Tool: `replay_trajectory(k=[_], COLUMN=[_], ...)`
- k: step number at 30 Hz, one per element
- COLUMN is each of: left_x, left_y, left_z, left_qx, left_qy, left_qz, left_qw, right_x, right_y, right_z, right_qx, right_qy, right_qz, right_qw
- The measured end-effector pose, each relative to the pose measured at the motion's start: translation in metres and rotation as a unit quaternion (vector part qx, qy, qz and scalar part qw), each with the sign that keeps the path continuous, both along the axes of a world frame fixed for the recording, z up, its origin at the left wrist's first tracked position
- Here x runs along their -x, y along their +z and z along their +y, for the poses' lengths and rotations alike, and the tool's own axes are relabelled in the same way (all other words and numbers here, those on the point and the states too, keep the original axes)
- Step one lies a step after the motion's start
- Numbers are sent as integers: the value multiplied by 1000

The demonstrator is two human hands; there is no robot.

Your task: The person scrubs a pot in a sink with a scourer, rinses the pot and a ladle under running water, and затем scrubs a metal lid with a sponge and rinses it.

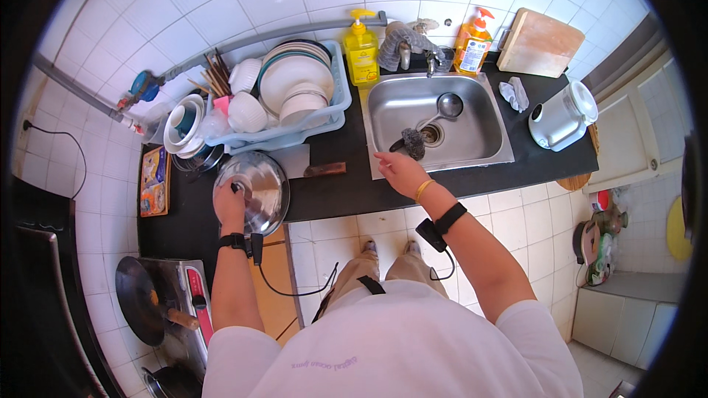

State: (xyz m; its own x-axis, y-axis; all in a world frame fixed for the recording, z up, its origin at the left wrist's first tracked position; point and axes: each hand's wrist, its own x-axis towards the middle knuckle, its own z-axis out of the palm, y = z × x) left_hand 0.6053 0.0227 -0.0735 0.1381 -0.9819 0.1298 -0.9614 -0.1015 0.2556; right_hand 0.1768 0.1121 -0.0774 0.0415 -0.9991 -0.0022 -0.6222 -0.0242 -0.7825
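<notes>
My left hand [229,203] grips the dark knob of a round metal pot lid [265,193], which lies at the counter's left part, beside a cleaver [293,163] with a wooden handle. My right hand [399,172] is over the near left rim of the steel sink [492,149], fingers apart, with nothing seen in it. Just beyond its fingers, a steel wool scrubber [413,143] lies in the basin near the drain. A metal ladle [449,105] rests in the sink, its bowl towards the back; the end of its handle is near the scrubber.
A light blue dish rack [345,102] holds plates, bowls and chopsticks behind the lid. Pump bottles [362,58] flank the faucet [405,55]. A cutting board [539,44] and a white appliance [564,116] stand right. A wok [138,301] sits on the stove at left.
</notes>
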Motion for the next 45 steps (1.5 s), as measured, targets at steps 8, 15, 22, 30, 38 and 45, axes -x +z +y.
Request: replay_trajectory(k=[8,15,22,30,38,45], left_x=[44,161,303,416,474,485], left_y=[24,84,105,72,40,8], left_z=[39,84,71,19,-25,-73], left_qx=[-45,-47,-27,-51,-115,-140], left_qy=[10,-51,-229,-384,-453,-438], left_qz=[-26,15,40,46,31,75], left_qw=[999,997,972,921,884,885], right_x=[46,97,159,215,222,216], right_y=[-9,-18,-31,-2,9,-14], right_z=[-4,0,19,48,42,-3], right_qx=[-6,-19,-46,-239,-235,-246], right_qy=[44,75,17,-179,-277,-300], right_qz=[9,-3,-53,-385,-426,-463], right_qw=[999,997,997,873,829,797])
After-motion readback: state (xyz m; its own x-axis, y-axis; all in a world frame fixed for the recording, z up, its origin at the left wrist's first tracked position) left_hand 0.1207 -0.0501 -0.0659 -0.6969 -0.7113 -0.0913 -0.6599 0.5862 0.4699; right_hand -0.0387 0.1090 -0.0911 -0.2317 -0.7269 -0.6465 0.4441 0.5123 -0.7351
